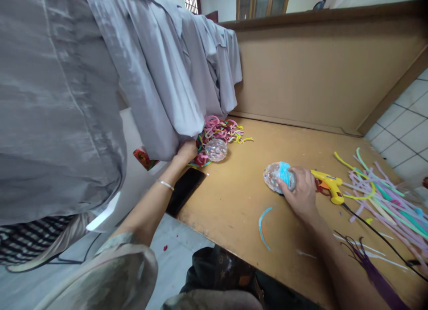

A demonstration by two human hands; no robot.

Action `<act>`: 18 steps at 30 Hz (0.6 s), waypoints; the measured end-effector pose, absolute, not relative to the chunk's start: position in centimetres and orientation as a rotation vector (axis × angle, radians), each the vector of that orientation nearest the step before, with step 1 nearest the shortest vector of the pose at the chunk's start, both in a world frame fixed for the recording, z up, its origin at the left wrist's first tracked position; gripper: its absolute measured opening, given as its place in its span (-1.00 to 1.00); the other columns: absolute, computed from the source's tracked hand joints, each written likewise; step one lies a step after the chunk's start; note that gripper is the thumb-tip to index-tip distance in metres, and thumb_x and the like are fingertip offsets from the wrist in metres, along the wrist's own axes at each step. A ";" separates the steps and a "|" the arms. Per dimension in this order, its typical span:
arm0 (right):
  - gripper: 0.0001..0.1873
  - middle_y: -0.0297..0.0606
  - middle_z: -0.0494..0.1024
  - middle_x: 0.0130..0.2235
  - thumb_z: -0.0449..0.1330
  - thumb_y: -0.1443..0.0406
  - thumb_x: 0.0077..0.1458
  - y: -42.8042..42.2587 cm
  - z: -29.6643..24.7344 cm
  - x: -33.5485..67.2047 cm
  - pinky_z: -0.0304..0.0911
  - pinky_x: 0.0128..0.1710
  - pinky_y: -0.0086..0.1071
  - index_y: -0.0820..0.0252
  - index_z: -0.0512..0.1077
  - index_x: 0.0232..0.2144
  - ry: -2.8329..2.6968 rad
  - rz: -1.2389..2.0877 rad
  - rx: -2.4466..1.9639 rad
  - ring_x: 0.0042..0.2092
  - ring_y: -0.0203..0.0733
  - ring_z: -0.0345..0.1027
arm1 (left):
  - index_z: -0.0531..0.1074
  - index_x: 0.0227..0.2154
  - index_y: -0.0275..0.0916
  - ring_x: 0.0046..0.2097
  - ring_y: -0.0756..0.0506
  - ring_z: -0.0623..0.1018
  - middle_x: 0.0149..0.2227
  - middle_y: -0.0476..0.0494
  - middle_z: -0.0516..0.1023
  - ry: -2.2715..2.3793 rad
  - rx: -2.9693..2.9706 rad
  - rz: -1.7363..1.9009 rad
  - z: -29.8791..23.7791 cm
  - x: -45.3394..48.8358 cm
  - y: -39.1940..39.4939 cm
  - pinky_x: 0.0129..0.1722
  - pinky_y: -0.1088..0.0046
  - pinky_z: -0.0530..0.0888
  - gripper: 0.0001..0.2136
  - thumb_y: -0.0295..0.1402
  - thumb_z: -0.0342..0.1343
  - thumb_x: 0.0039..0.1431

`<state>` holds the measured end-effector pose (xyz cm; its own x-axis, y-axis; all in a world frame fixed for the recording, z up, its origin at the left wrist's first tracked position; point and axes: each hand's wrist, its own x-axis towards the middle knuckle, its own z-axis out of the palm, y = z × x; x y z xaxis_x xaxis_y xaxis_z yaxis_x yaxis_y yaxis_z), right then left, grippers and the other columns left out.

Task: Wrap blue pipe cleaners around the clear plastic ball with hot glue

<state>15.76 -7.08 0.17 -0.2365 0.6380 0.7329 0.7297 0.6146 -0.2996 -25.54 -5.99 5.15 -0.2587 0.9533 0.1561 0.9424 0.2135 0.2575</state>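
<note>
My right hand [302, 187] is closed around a clear, rounded, plastic-looking piece [271, 176] that rests on the table. A light-blue fuzzy band [285, 172] runs round that piece, and coloured specks show in it. My left hand [189, 152] reaches to a tangled pile of short coloured pipe cleaners [219, 128]; its fingers are hidden by hanging cloth and the pile. A second clear round piece [216, 150] lies against the pile. One curved blue pipe cleaner [262, 227] lies nearer me. Just right of my right hand is a yellow glue gun [331, 185].
Grey cloth [160, 69] hangs over the table's left side. A black phone [187, 189] lies at the left edge. Long pipe cleaners [384, 194], a black cord [371, 230] and a purple bundle [371, 265] are at right. A brown panel [310, 74] stands behind.
</note>
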 end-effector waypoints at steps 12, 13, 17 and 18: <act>-0.59 -0.06 0.42 -0.15 0.09 0.03 0.17 -7.4 0.1 15.3 0.18 -0.06 -0.08 0.21 0.35 -0.09 -1.875 -0.180 -1.164 -0.07 0.07 0.25 | 0.48 -0.38 -0.34 -0.28 -0.14 0.54 -0.36 -0.23 0.58 2.643 1.855 0.871 7.8 -24.8 -8.9 -0.22 0.38 0.37 -0.85 -0.49 -0.01 0.15; -0.57 -0.04 0.42 -0.14 0.09 0.02 0.16 -7.5 0.1 15.1 0.18 -0.06 -0.08 0.22 0.35 -0.09 -1.872 -0.193 -1.177 -0.07 0.08 0.24 | 0.47 -0.41 -0.33 -0.33 -0.10 0.51 -0.40 -0.18 0.56 2.626 1.894 1.090 8.4 -24.3 -9.8 -0.26 0.43 0.37 -0.89 -0.50 0.04 0.11; -0.54 0.00 0.43 -0.11 0.08 0.01 0.16 -7.8 0.2 14.5 0.16 -0.05 -0.09 0.24 0.35 -0.07 -1.885 -0.214 -1.221 -0.06 0.08 0.23 | 0.46 -0.39 -0.31 -0.45 0.03 0.43 -0.44 -0.05 0.52 2.246 2.103 1.650 9.2 -20.8 -13.1 -0.36 0.52 0.37 -0.91 -0.51 0.06 0.04; -0.54 -0.01 0.43 -0.12 0.08 0.01 0.16 -7.9 0.2 14.4 0.16 -0.05 -0.10 0.24 0.35 -0.07 -1.886 -0.210 -1.229 -0.06 0.08 0.23 | 0.46 -0.39 -0.30 -0.46 0.04 0.42 -0.44 -0.03 0.52 2.139 2.172 1.631 8.8 -19.5 -13.6 -0.37 0.53 0.38 -0.90 -0.50 0.05 0.06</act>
